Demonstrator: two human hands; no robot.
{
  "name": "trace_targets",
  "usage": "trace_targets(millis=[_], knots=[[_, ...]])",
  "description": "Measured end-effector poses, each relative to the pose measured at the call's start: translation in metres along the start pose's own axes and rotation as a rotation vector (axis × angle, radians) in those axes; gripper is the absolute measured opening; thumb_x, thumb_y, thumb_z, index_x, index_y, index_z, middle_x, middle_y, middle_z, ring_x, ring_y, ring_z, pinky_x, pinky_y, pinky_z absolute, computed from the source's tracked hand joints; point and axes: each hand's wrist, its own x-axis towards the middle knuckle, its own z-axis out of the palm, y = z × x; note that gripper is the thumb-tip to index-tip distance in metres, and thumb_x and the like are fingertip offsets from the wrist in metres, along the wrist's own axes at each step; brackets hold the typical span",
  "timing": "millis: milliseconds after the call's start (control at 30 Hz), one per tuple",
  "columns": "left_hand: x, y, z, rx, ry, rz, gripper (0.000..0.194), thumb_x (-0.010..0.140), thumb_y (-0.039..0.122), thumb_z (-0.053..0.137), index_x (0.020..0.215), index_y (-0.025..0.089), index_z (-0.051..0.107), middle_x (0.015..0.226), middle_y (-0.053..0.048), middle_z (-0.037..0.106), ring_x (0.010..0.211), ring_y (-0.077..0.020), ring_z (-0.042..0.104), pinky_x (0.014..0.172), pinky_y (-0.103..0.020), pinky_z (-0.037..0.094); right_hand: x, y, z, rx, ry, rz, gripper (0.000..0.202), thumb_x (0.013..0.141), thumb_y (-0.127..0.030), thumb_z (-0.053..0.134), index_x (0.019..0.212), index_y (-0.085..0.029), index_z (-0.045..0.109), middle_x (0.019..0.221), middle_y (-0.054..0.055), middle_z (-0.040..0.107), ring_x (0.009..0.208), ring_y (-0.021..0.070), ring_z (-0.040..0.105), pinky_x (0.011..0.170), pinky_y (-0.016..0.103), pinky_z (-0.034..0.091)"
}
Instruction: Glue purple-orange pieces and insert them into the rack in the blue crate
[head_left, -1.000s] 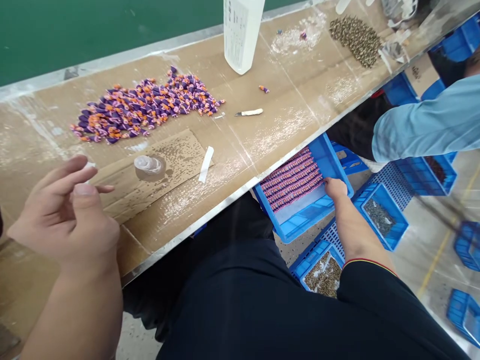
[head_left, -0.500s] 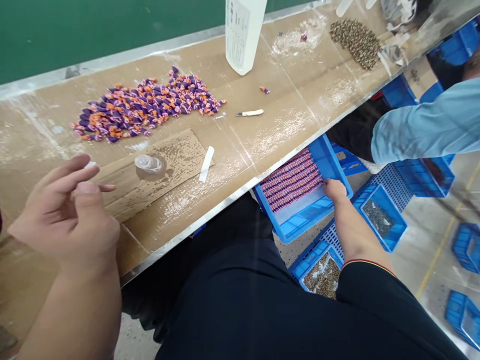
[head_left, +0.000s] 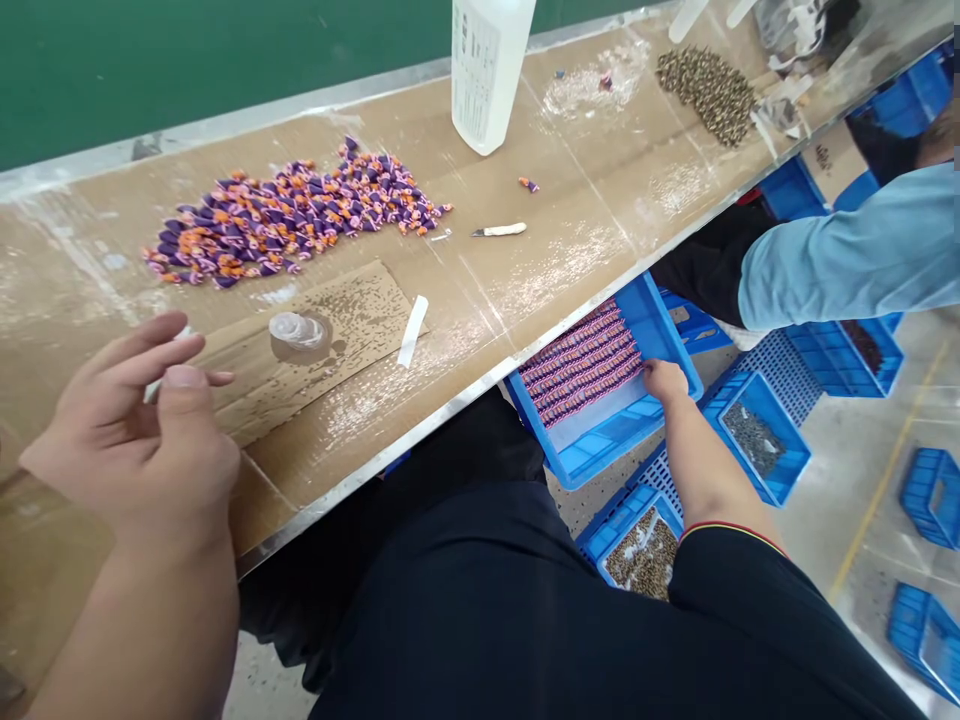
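My left hand [head_left: 142, 420] hovers over the left part of the bench, its fingers curled and the thumb against them. A small whitish bit shows between the fingers, too hidden to name. Near it, a small clear cup [head_left: 294, 330] stands on a wet-spotted cardboard piece [head_left: 367, 300]. Down at the right, my right hand [head_left: 666, 380] is closed on the rim of a blue plastic crate [head_left: 611, 445]. Inside the crate lie rows of small purple, pink and orange pieces [head_left: 581, 365]. The crate sits partly beneath the bench edge.
On the bench are a pile of purple-orange pieces [head_left: 292, 220], a white bottle [head_left: 487, 80], a small knife [head_left: 499, 230], a white strip [head_left: 412, 330] and a heap of brassy parts [head_left: 705, 95]. Blue bins [head_left: 757, 435] stand below. A co-worker's blue sleeve [head_left: 847, 245] is at right.
The view has shifted very slightly. My left fingers have moved a little, and more of the whitish bit shows between them. My right hand stays on the crate rim.
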Motion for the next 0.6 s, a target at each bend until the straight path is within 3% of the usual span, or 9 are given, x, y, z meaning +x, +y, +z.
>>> trace_targets(millis=[300, 467, 600], knots=[[0.001, 0.011, 0.003, 0.025, 0.012, -0.067, 0.054, 0.075, 0.057, 0.074, 0.105, 0.014, 0.087, 0.111, -0.020, 0.084, 0.111, -0.0464, 0.083, 0.076, -0.068, 0.070, -0.006, -0.005, -0.012, 0.060, -0.051, 0.046, 0.045, 0.106, -0.029, 0.063, 0.146, -0.019, 0.082, 0.127, 0.022, 0.086, 0.123, 0.0342, 0.083, 0.104, 0.040, 0.064], [0.002, 0.013, 0.003, 0.053, 0.009, -0.077, 0.052, 0.072, 0.058, 0.072, 0.101, 0.016, 0.086, 0.111, -0.018, 0.085, 0.109, -0.0434, 0.083, 0.072, -0.062, 0.069, -0.011, -0.003, -0.020, 0.093, -0.097, 0.052, 0.043, 0.114, -0.030, 0.052, 0.141, -0.017, 0.083, 0.136, 0.023, 0.084, 0.131, 0.0358, 0.080, 0.106, 0.039, 0.062], [0.002, 0.010, 0.002, 0.055, 0.012, -0.075, 0.053, 0.070, 0.059, 0.071, 0.099, 0.016, 0.085, 0.110, -0.018, 0.084, 0.103, -0.0397, 0.083, 0.070, -0.059, 0.068, -0.011, -0.005, -0.015, 0.132, -0.223, 0.031, 0.026, 0.113, -0.033, 0.067, 0.124, -0.018, 0.085, 0.130, 0.016, 0.084, 0.127, 0.0307, 0.079, 0.108, 0.039, 0.062]])
